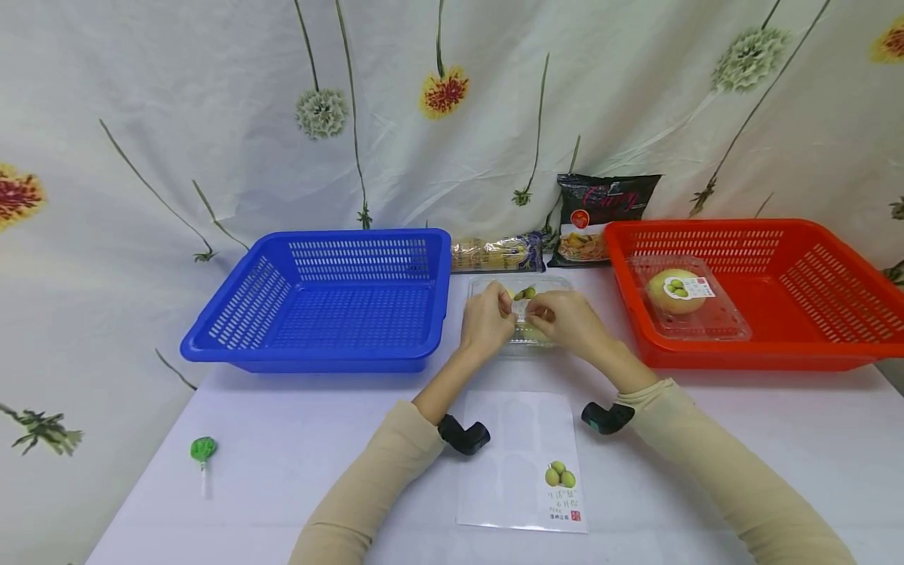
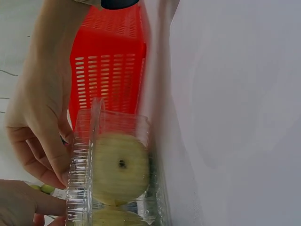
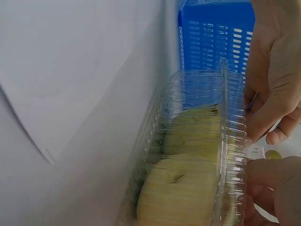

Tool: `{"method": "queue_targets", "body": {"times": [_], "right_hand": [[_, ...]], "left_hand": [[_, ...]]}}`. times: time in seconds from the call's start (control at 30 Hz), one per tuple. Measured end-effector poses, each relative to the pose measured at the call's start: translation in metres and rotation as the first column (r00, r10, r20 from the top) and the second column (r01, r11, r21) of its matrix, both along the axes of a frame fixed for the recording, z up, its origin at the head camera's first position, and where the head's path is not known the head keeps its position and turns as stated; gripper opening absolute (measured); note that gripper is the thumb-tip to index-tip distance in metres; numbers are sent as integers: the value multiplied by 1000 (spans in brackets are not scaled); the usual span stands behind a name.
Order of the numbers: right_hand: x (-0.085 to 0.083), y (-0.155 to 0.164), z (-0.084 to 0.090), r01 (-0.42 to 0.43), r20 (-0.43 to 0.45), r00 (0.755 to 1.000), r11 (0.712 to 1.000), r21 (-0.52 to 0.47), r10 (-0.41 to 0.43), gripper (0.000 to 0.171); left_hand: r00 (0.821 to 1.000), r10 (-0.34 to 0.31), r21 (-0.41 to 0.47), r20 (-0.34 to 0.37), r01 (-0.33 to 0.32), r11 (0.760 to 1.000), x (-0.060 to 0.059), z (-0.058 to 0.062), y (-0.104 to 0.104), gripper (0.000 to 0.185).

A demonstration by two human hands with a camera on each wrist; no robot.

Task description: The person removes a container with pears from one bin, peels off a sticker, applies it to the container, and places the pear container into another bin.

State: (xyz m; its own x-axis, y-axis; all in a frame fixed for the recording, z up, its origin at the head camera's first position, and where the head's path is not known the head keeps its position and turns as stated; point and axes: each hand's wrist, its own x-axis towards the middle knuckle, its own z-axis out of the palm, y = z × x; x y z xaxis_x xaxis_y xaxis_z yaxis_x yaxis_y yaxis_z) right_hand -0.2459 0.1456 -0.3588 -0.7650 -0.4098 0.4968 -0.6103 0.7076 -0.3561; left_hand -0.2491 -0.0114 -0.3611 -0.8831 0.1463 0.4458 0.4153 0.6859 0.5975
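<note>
1. A clear plastic clamshell box holding yellow-green pears sits on the white table, in the gap between the blue basket and the red basket, straight ahead of the person.

2. Both hands are on top of the box. The left hand and the right hand meet over the lid, fingertips curled in and pinching at a small label stuck there. Neither hand is spread wide; both are narrowed to a fingertip pinch.

3. From the wrist views the box's long side runs left to right in front of the person, with two pears lying side by side inside. The fingers press at the ribbed upper edge of the lid.

4. The box lies centred between the two hands, so neither is clearly nearer; each covers its own half of the lid.

5. The red basket already holds a similar labelled clamshell. The blue basket has nothing visible in it.

6. A sticker sheet with a pear picture lies on the table just in front of the forearms. A green lollipop lies well off to the left. A packet of biscuits and a dark snack bag stand behind the box, by the flowered curtain.
</note>
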Motion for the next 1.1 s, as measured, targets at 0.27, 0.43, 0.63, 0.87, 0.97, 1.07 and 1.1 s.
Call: {"method": "queue_targets", "body": {"times": [0.27,0.43,0.63,0.87,0.97,1.07,1.1], "right_hand": [[0,-3,4,57,15,998,993,105,-58,6],[-3,0,3,27,58,998,998,50,-30,6],[-7,3,0,-41,48,998,998,52,38,8],[-13,5,5,-28,171,985,993,117,8,20],[-18,7,9,-32,243,970,990,136,-3,27],[-22,9,13,-40,296,955,987,153,-8,35],[-23,9,14,-45,306,952,986,158,-6,37]], "left_hand": [[999,33,-75,-9,-34,997,0,1,1,20],[995,91,-108,41,-86,990,-3,3,-1,29],[992,-13,27,123,9,1000,-13,0,-8,38],[985,-98,-54,142,106,993,-17,-1,-13,25],[983,-102,-185,152,130,974,-18,-1,-15,18],[982,-100,-288,161,143,947,-19,-2,-16,27],[982,-92,-322,163,141,936,-19,-2,-15,30]]}}
